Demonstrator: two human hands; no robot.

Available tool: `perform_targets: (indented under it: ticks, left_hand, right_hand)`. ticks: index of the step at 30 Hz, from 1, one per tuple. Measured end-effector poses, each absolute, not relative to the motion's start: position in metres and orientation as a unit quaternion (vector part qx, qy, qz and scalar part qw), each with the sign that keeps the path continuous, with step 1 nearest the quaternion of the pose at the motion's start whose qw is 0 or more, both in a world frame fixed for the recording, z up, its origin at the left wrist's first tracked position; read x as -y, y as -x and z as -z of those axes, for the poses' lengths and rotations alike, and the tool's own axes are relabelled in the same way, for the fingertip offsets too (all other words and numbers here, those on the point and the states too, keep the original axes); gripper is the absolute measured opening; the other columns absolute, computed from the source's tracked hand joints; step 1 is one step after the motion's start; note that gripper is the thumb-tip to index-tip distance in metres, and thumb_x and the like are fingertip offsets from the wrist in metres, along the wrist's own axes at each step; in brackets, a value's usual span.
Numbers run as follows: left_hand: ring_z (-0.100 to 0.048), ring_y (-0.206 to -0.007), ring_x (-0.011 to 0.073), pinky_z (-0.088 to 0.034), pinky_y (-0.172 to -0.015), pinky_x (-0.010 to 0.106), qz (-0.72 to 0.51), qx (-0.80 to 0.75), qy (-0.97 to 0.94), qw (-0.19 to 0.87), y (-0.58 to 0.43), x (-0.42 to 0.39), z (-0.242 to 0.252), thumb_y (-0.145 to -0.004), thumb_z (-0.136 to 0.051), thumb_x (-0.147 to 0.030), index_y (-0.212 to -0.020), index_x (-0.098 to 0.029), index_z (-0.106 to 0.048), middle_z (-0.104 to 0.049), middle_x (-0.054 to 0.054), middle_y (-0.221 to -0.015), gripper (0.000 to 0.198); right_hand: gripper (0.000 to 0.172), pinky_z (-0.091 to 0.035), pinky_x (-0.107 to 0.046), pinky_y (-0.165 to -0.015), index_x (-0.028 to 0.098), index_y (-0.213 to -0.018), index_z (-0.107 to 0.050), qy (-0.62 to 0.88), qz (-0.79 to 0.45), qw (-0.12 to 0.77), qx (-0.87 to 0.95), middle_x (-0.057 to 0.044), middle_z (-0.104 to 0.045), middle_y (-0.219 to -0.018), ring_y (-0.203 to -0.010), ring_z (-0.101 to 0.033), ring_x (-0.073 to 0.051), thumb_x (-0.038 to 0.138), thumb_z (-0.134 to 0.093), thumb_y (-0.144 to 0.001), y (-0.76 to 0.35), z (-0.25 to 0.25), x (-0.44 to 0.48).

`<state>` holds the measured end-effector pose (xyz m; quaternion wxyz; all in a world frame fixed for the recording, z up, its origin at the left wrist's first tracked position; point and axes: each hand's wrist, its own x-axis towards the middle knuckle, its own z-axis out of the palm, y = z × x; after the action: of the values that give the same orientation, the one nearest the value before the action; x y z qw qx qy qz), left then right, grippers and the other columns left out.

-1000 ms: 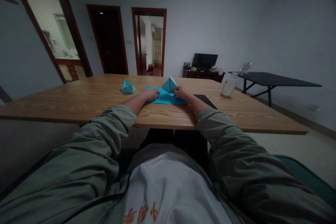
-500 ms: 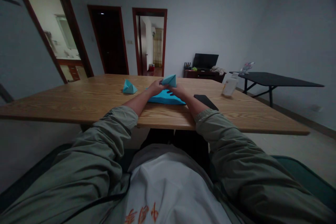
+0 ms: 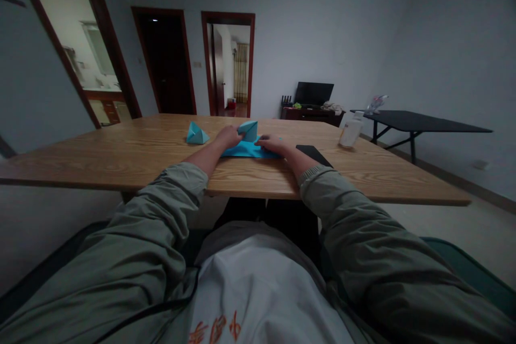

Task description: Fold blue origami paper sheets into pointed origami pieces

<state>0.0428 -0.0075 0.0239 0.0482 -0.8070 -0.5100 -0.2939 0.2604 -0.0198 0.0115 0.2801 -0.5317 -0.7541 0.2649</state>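
Observation:
My left hand (image 3: pixel 228 135) is closed on a light-blue folded paper piece (image 3: pixel 249 130), raised above the table with a pointed flap upward. Just right of it, my right hand (image 3: pixel 273 143) is slightly blurred. Its fingers are curled together near the paper's lower corner; whether they pinch an edge is too small to make out. Under both hands lies a flat, brighter blue sheet (image 3: pixel 250 150), partly covered by them. Another folded paper piece (image 3: pixel 196 133), light blue with pointed sides, stands on the table to the left.
The wooden table (image 3: pixel 161 158) carries a flat black object (image 3: pixel 313 155) right of my right forearm. Farther right stands a translucent white bottle (image 3: pixel 351 131). Beyond are a black folding table (image 3: pixel 423 121) and a screen (image 3: pixel 315 93) on a dark cabinet.
Both hands held the folded piece before. My left hand has drawn it slightly left and down, while my right hand has come off its side and lowered toward the blue sheet.

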Motion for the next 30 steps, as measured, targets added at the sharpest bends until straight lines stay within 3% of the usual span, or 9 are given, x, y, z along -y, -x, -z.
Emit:
perform_targets:
  ticks: [5,10,18,30]
  left_hand:
    - [-0.065,-0.101,0.0254,-0.048,-0.086,0.030,0.278,0.521,0.805,0.045,-0.041,0.004,-0.021,-0.086,-0.050,-0.036,-0.112,-0.017,-0.070,-0.071,0.013,-0.109,0.037]
    - [-0.064,-0.103,0.0242,-0.047,-0.088,0.029,0.287,0.521,0.803,0.044,-0.038,0.001,-0.020,-0.087,-0.049,-0.035,-0.113,-0.017,-0.069,-0.070,0.012,-0.112,0.038]
    - [-0.063,-0.102,0.0263,-0.048,-0.088,0.032,0.287,0.496,0.819,0.039,-0.038,-0.002,-0.018,-0.086,-0.050,-0.034,-0.112,-0.016,-0.069,-0.069,0.014,-0.111,0.038]
    - [-0.061,-0.104,0.0245,-0.048,-0.093,0.031,0.280,0.481,0.830,0.046,-0.042,0.006,-0.022,-0.086,-0.051,-0.032,-0.115,-0.016,-0.068,-0.067,0.013,-0.110,0.037]
  right_hand:
    - [0.016,-0.038,-0.019,-0.053,0.014,-0.079,-0.062,0.539,-0.244,0.312,0.743,-0.002,-0.062,-0.070,-0.058,-0.050,-0.010,0.026,-0.052,-0.085,-0.264,-0.007,0.011]
    - [0.016,-0.042,-0.018,-0.056,0.013,-0.086,-0.061,0.518,-0.244,0.378,0.727,-0.005,-0.065,-0.077,-0.061,-0.053,-0.010,0.022,-0.049,-0.087,-0.264,-0.012,0.016]
    - [0.019,-0.037,-0.022,-0.054,0.017,-0.090,-0.069,0.561,-0.120,0.224,0.788,-0.003,-0.066,-0.076,-0.064,-0.055,-0.014,0.031,-0.061,-0.081,-0.270,-0.002,0.006]
    - [0.022,-0.042,-0.021,-0.059,0.019,-0.097,-0.071,0.539,-0.105,0.233,0.803,-0.004,-0.071,-0.084,-0.070,-0.061,-0.015,0.034,-0.063,-0.082,-0.269,-0.002,0.011]
